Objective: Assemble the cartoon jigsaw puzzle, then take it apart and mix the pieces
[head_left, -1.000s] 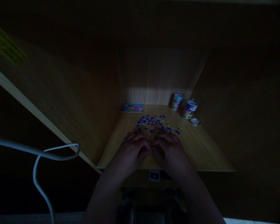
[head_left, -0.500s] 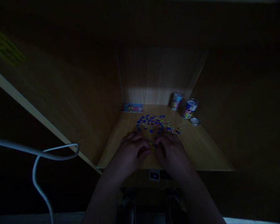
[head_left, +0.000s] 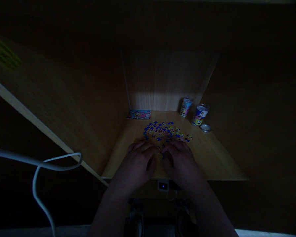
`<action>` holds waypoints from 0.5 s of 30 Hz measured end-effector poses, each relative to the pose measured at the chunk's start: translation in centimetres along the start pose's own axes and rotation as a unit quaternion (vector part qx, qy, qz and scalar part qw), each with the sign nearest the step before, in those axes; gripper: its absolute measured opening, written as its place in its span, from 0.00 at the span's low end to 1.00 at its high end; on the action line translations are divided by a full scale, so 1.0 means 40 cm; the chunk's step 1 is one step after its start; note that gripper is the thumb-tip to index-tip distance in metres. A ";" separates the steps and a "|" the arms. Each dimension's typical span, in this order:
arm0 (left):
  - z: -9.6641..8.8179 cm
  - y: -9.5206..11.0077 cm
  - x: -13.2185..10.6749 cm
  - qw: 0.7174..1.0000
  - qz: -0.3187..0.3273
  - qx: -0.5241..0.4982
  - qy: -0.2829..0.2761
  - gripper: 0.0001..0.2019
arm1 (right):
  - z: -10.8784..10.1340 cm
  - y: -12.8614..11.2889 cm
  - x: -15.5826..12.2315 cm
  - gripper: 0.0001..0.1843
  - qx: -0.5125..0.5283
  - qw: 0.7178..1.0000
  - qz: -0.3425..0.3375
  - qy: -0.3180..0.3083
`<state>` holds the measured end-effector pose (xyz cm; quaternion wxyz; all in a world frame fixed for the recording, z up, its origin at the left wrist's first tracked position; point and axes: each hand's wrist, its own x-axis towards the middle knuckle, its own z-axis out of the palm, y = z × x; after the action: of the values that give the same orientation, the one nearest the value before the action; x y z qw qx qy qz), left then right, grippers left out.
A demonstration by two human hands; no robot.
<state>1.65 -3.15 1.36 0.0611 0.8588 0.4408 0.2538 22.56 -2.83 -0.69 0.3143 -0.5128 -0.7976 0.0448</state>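
Observation:
A heap of small blue and yellow puzzle pieces (head_left: pixel 165 131) lies on the wooden desk (head_left: pixel 212 158) inside a dim cubicle. My left hand (head_left: pixel 138 161) and my right hand (head_left: pixel 179 161) rest side by side just in front of the heap. Their fingertips meet and pinch together over a few small puzzle pieces (head_left: pixel 160 154). Both hands have curled fingers. The scene is very dark and what each hand grips is mostly hidden.
Two printed cans (head_left: pixel 186 106) (head_left: pixel 199 115) stand at the back right, with a round lid (head_left: pixel 205 128) lying beside them. A printed picture card (head_left: pixel 138 114) lies at the back left. A white cable (head_left: pixel 37 164) loops at the left. Wooden walls enclose the desk.
My hands stayed close together and shifted only slightly over the small pieces; the view drifted a little.

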 end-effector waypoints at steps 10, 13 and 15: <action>0.007 -0.001 0.001 1.000 -0.011 0.010 0.012 0.17 | 0.004 0.006 0.001 0.04 -0.004 1.000 0.018 0.002; 0.006 0.000 0.003 1.000 -0.016 0.007 0.014 0.16 | 0.005 0.007 0.000 0.10 -0.009 1.000 0.012 -0.002; 0.006 0.000 0.003 1.000 -0.018 0.003 0.017 0.15 | 0.005 0.008 -0.001 0.13 -0.013 1.000 0.009 -0.006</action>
<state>1.83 -3.04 1.22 0.0555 0.8464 0.4582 0.2658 22.70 -2.67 -1.01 0.3023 -0.5235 -0.7956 0.0402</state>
